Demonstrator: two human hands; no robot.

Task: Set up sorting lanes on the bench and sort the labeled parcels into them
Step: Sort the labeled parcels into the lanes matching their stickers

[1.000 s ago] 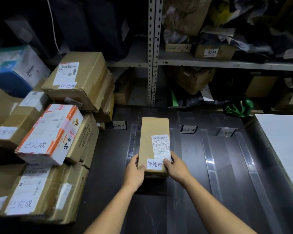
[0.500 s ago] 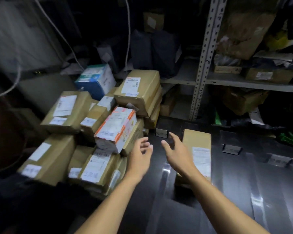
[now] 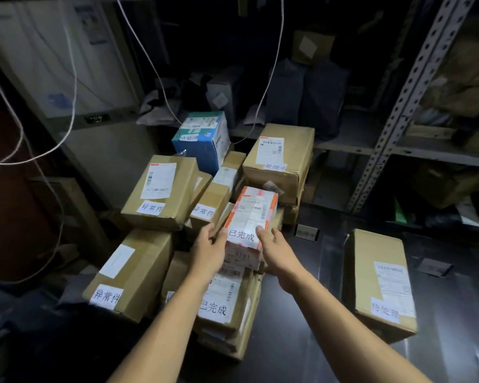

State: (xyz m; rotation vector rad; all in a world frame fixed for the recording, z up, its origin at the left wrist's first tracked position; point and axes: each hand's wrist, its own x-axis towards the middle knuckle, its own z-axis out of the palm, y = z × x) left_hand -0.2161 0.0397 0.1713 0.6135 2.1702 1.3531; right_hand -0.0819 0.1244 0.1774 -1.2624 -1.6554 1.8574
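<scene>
Both hands clasp the orange-and-white parcel atop the pile: left hand grips its left edge, right hand its right, arms outstretched, thumbs on top.

- Both hands have left the long brown cardboard parcel lying on the bench.
- The left hand and right hand now grasp the orange-and-white box on the pile.
</scene>
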